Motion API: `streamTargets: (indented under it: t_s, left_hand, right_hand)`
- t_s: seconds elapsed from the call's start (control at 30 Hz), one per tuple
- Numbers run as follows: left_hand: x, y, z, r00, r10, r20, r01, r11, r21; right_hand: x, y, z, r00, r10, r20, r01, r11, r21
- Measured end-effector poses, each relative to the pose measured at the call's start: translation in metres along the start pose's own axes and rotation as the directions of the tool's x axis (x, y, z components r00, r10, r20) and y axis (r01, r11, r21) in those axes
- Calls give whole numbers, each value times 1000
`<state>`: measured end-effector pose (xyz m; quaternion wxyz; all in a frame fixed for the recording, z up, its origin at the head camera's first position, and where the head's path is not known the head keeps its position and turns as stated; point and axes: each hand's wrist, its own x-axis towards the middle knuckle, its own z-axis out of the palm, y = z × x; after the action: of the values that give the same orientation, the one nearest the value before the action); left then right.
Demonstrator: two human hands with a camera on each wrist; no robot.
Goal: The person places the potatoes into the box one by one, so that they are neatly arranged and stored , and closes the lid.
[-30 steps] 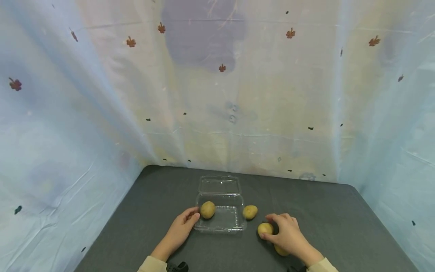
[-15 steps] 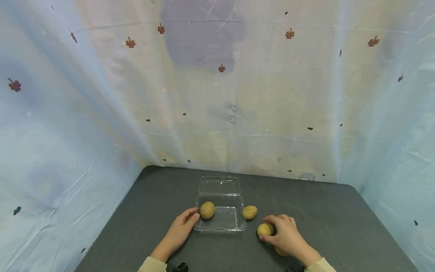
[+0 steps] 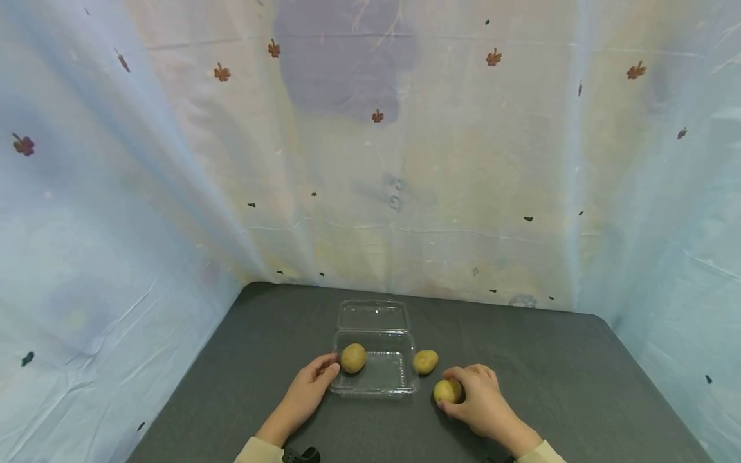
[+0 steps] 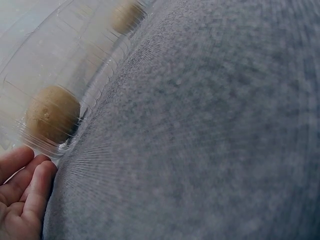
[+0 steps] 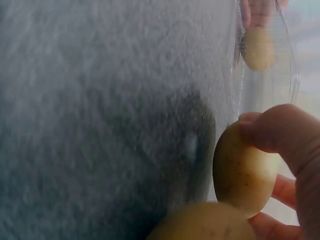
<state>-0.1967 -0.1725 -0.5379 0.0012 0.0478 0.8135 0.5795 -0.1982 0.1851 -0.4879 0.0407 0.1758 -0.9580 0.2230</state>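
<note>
In the head view, my right hand (image 3: 483, 400) grips a potato (image 3: 446, 391) between thumb and fingers. The right wrist view shows the thumb across this potato (image 5: 242, 175), with another potato (image 5: 205, 225) close below it; the hand hides that one from the head camera. A clear plastic clamshell box (image 3: 386, 372) lies with its lid (image 3: 374, 316) folded back. One potato (image 3: 353, 358) sits inside, at the left. My left hand (image 3: 307, 390) rests its fingertips against the box's left side, fingers only loosely bent in the left wrist view.
A further potato (image 3: 425, 362) lies just right of the box, close to its wall. Everything stands on a dark grey cloth-covered table (image 3: 278, 321). Patterned pale curtains (image 3: 347, 161) hang behind and at both sides.
My right hand has shifted slightly left with its potato. The potato beneath that hand, visible before, is now hidden in the head view. My left hand and the box look unmoved.
</note>
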Motion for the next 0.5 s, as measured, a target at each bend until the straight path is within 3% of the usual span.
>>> streamTargets:
  t_s: [0.2, 0.5]
  left_hand:
    - [0, 0, 0, 1000, -2, -11, 2, 1000, 4]
    - [0, 0, 0, 1000, -1, -13, 1, 1000, -6]
  right_hand:
    - [-3, -4, 4, 998, -64, -12, 64, 998, -7]
    - [-6, -7, 8, 996, -86, 11, 86, 996, 40]
